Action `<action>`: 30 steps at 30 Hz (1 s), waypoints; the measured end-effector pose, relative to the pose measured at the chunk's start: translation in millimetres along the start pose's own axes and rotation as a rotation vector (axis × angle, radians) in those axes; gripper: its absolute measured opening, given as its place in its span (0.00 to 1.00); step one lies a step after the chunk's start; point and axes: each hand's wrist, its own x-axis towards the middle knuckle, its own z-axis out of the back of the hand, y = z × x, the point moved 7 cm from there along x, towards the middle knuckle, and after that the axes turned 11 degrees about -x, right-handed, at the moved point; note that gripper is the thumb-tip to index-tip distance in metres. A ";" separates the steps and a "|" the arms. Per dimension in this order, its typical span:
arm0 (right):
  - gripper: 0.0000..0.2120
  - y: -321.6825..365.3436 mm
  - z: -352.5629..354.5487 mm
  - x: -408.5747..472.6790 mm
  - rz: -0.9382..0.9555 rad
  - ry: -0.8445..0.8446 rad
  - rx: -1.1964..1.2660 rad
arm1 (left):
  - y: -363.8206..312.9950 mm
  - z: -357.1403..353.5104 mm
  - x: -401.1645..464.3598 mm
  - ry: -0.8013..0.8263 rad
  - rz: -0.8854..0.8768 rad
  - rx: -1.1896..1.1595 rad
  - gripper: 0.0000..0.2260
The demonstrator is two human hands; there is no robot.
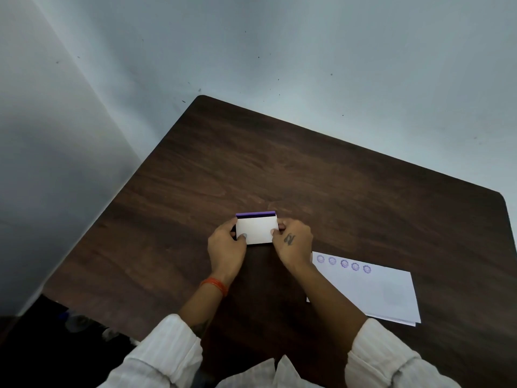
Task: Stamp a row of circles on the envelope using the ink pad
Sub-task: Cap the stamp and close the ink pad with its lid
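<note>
A small ink pad box, white on its lid with a purple strip along its far edge, sits in the middle of the dark wooden table. My left hand grips its left end, thumb on the lid. Its right end is pinched by my right hand. The lid looks closed or nearly closed over the purple base. A white envelope lies flat to the right, near the table's front, with a row of several purple circle stamps along its far edge. No stamp tool is visible.
Pale walls meet in a corner behind and left of the table. The table's rounded corners lie at the back left and far right. Dark floor with dim objects shows at the lower left. White sleeves cover both forearms.
</note>
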 end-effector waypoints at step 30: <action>0.08 -0.1 4.9 14.9 0.018 0.021 0.042 | 1.1 4.3 31.1 0.177 -0.100 0.001 0.22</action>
